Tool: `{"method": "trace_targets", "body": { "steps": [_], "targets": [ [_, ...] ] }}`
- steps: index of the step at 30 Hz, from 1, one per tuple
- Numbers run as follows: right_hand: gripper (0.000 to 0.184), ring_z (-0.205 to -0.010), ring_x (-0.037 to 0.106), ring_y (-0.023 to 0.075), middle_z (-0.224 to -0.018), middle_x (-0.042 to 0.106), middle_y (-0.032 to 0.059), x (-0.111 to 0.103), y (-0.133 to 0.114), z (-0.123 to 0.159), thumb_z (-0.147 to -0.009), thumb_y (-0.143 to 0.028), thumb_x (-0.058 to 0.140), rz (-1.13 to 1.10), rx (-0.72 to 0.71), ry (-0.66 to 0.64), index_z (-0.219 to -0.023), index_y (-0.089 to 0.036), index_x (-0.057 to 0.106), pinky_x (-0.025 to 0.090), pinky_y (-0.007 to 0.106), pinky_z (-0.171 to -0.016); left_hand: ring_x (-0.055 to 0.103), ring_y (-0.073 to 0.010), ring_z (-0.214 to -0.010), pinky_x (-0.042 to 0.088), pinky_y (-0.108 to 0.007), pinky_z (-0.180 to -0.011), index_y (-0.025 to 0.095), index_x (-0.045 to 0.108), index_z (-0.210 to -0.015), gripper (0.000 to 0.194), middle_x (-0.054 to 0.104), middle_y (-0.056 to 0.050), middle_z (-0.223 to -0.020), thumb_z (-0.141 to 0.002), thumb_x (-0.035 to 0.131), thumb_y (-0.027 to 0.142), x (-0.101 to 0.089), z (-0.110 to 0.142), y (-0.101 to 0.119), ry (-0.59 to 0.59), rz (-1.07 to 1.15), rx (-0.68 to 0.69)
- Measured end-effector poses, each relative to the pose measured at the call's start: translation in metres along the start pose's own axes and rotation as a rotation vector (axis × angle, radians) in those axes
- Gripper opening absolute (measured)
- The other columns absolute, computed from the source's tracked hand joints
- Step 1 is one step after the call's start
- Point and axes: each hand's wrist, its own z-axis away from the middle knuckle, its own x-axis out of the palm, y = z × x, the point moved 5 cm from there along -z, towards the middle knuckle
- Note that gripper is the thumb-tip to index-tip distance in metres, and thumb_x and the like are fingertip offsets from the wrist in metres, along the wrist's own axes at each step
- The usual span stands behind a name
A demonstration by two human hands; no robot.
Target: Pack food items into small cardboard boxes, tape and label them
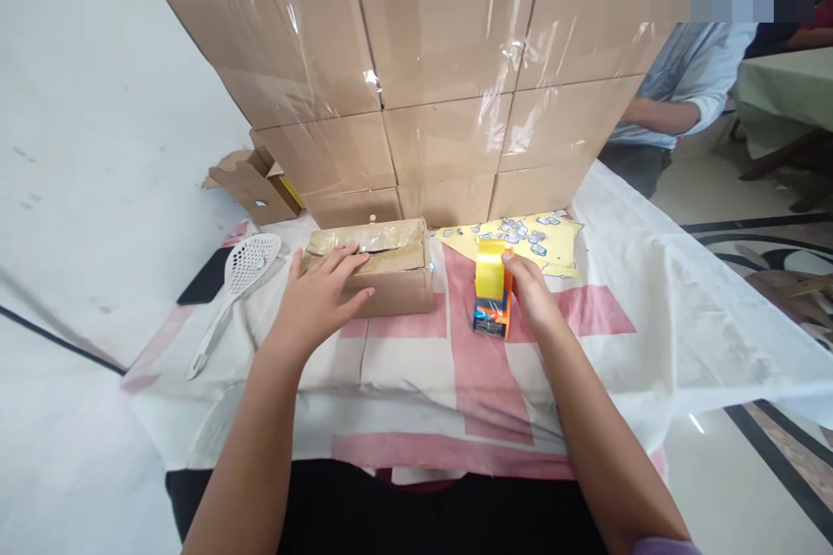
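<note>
My left hand point(325, 290) lies with spread fingers on top of a small cardboard box point(396, 290), whose upper face carries strips of clear tape. To the right of the box, my right hand point(530, 290) grips the side of an orange and blue tape dispenser point(506, 312) fitted with a yellowish roll of tape. The dispenser stands upright over the cloth, apart from the box. Its far side and part of my right fingers are hidden.
Behind the box rises a large panel of taped cardboard point(449, 52). A yellow patterned sheet point(560, 247), a white slotted skimmer point(251, 264), a black phone-like slab point(203, 277) and an opened carton point(257, 186) lie around on the tablecloth point(416, 416). Another person point(690, 95) is at the right.
</note>
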Motion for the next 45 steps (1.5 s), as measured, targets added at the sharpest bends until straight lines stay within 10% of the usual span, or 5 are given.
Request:
{"method": "trace_targets", "body": {
  "steps": [6, 9, 12, 17, 45],
  "targets": [
    [0.036, -0.099, 0.074, 0.0266, -0.114, 0.076, 0.0045, 0.007, 0.0, -0.001, -0.085, -0.05, 0.071, 0.093, 0.053, -0.097, -0.111, -0.025, 0.064, 0.059, 0.038, -0.084, 0.034, -0.0393, -0.153, 0.011, -0.069, -0.122, 0.016, 0.054, -0.137, 0.045, 0.042, -0.02, -0.162, -0.099, 0.052, 0.042, 0.0, 0.029, 0.059, 0.228, -0.064, -0.041],
    [0.038, -0.091, 0.075, 0.0268, -0.106, 0.077, 0.006, 0.009, 0.003, -0.001, -0.083, -0.049, 0.072, 0.006, 0.118, -0.068, -0.11, -0.025, 0.062, 0.059, 0.037, -0.077, 0.055, -0.0351, -0.135, 0.035, -0.054, -0.113, 0.019, 0.059, -0.128, 0.039, 0.056, -0.018, -0.151, -0.095, 0.061, 0.039, 0.022, 0.048, 0.117, 0.376, 0.04, 0.21],
    [0.038, -0.086, 0.074, 0.0279, -0.092, 0.077, 0.0075, 0.013, 0.003, 0.003, -0.083, -0.054, 0.065, -0.135, 0.165, -0.019, -0.103, -0.022, 0.062, 0.06, 0.038, -0.075, 0.067, -0.0297, -0.11, 0.048, -0.042, -0.087, 0.019, 0.059, -0.129, 0.047, 0.069, -0.015, -0.129, -0.09, 0.069, 0.044, 0.057, 0.055, 0.147, 0.28, 0.164, 0.284],
    [0.041, -0.087, 0.074, 0.0312, -0.082, 0.074, 0.0082, 0.033, -0.004, 0.013, -0.079, -0.059, 0.057, -0.316, 0.257, -0.084, -0.097, -0.022, 0.06, 0.061, 0.046, -0.081, 0.068, -0.0271, -0.092, 0.048, -0.038, -0.074, 0.013, 0.059, -0.12, 0.05, 0.072, -0.014, -0.106, -0.089, 0.071, 0.051, 0.082, 0.052, 0.146, 0.272, 0.202, 0.235],
    [0.034, -0.102, 0.071, 0.0307, -0.089, 0.072, 0.0033, 0.044, 0.001, 0.019, -0.081, -0.055, 0.064, -0.338, 0.217, -0.093, -0.096, -0.024, 0.061, 0.06, 0.049, -0.09, 0.057, -0.013, -0.061, 0.036, -0.032, -0.06, 0.022, 0.065, -0.103, 0.019, 0.071, 0.001, -0.075, -0.088, 0.075, 0.019, 0.062, 0.057, 0.136, 0.476, 0.289, 0.466]
  ]
}}
